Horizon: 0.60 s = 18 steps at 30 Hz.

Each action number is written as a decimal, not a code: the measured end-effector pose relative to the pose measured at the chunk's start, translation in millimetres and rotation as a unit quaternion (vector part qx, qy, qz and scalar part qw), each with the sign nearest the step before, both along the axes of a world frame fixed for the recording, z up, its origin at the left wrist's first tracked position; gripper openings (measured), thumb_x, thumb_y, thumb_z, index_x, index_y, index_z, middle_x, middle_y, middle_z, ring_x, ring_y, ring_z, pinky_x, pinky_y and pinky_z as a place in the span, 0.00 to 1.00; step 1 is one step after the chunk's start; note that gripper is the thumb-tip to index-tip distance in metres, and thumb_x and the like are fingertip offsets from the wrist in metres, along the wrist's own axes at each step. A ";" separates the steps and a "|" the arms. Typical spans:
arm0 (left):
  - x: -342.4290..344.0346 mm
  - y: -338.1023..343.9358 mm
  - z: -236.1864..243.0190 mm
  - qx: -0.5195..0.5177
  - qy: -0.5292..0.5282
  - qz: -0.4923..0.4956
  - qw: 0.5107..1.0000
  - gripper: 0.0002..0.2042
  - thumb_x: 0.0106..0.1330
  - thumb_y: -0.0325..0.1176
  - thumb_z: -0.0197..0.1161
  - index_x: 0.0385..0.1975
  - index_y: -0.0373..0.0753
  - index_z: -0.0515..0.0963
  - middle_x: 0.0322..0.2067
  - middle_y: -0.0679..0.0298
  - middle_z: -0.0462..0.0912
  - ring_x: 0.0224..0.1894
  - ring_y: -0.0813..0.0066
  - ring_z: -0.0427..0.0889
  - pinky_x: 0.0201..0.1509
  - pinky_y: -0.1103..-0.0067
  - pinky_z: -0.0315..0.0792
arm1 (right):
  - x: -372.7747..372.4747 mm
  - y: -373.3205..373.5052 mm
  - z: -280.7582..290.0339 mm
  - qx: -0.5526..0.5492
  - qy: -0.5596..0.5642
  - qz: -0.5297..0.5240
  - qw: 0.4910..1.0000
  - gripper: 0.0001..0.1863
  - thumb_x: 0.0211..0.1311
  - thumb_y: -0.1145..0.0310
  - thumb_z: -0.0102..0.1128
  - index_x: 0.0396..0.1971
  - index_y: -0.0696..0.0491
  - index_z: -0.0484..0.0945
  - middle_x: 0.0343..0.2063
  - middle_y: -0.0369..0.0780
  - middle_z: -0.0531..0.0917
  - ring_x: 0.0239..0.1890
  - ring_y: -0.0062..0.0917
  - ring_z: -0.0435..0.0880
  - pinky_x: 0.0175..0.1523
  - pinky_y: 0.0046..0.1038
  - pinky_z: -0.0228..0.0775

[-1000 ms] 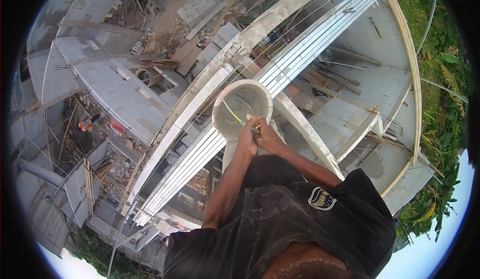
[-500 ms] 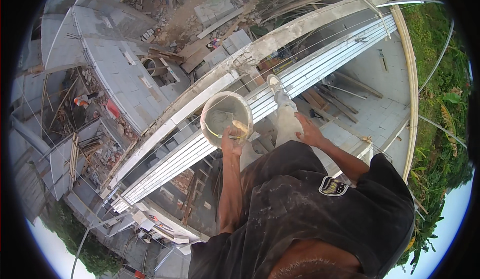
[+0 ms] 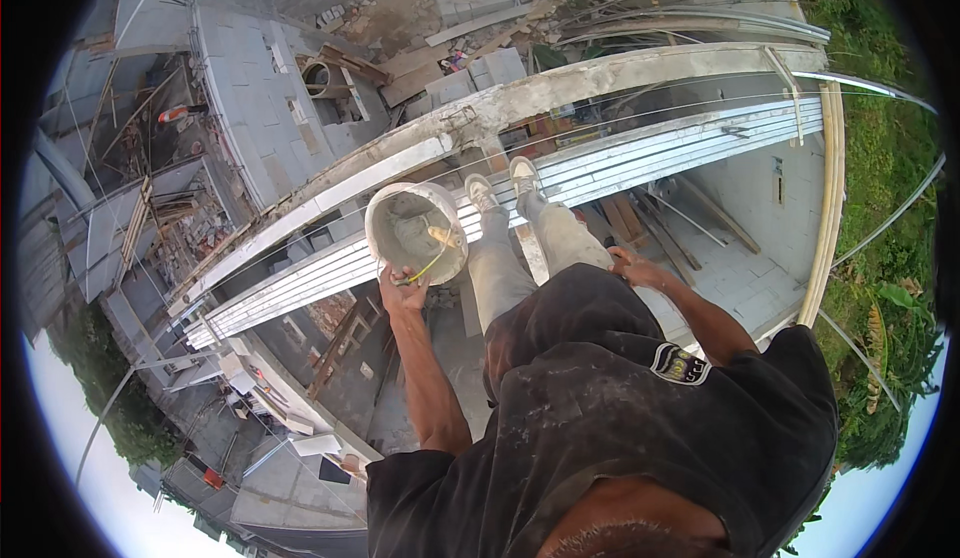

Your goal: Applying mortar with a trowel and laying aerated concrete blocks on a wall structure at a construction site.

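Observation:
A round, pale bucket hangs just left of my legs, with wet grey mortar inside. A tool with a light wooden handle rests in it; its working end is hidden in the mortar. My left hand is closed at the bucket's near rim, around its thin yellow-green bail handle. Beside my right thigh, my right hand hangs with its fingers loosely apart, and I see nothing held in it. My light shoes stand side by side on long silver metal profiles.
A concrete beam runs beyond the profiles, and a thin line stretches between them. Below are block walls, planks and rubble, a drop on both sides. Wooden poles stand at the right, with greenery past them.
My trailing left foot has come up beside the other on the profiles. The bucket and left hand have shifted left; my right hand has moved slightly right, off the thigh.

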State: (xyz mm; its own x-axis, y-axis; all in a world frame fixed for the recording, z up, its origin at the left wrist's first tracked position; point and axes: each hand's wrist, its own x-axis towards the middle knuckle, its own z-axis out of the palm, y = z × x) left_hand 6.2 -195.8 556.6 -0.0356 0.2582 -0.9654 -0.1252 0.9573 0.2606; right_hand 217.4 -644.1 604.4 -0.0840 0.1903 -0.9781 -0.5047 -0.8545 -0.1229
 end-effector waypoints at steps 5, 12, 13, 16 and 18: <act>-13.4 -35.2 -8.7 -0.014 0.017 0.010 1.000 0.11 0.64 0.43 0.60 0.29 0.52 0.63 0.16 0.79 0.62 0.29 0.80 0.75 0.62 0.47 0.57 | 17.7 -14.5 -20.8 0.033 -0.199 0.068 0.977 0.30 0.65 0.61 0.51 0.65 0.54 0.60 0.61 0.49 0.69 0.64 0.38 0.67 0.67 0.34 0.56; -21.7 -82.8 -19.4 -0.005 0.107 0.023 0.994 0.14 0.63 0.44 0.61 0.24 0.51 0.63 0.18 0.76 0.63 0.27 0.79 0.73 0.63 0.48 0.55 | 40.8 -35.0 -30.7 0.007 -0.145 0.052 0.988 0.33 0.67 0.54 0.47 0.68 0.54 0.56 0.66 0.48 0.63 0.68 0.37 0.61 0.69 0.34 0.52; -26.5 -94.6 -18.4 -0.003 0.087 0.026 0.996 0.14 0.63 0.44 0.61 0.24 0.51 0.63 0.18 0.76 0.63 0.27 0.79 0.73 0.63 0.48 0.55 | 47.1 -35.9 -34.1 0.008 -0.165 0.053 0.985 0.35 0.67 0.52 0.47 0.68 0.54 0.55 0.65 0.49 0.63 0.68 0.38 0.61 0.69 0.34 0.51; -38.0 -125.3 -14.8 0.019 0.049 0.015 0.999 0.10 0.64 0.41 0.60 0.26 0.50 0.66 0.16 0.74 0.61 0.21 0.78 0.70 0.40 0.63 0.73 | 74.3 -38.9 -42.7 0.012 -0.190 0.055 0.980 0.38 0.67 0.47 0.48 0.68 0.55 0.53 0.64 0.50 0.64 0.67 0.37 0.62 0.70 0.33 0.50; -37.9 -141.4 -13.5 0.024 0.126 0.030 0.991 0.09 0.64 0.41 0.60 0.27 0.49 0.68 0.16 0.74 0.62 0.20 0.78 0.69 0.34 0.68 0.72 | 95.9 -46.7 -42.9 -0.029 -0.107 -0.039 0.993 0.39 0.64 0.49 0.55 0.69 0.53 0.54 0.62 0.49 0.67 0.66 0.35 0.64 0.68 0.31 0.52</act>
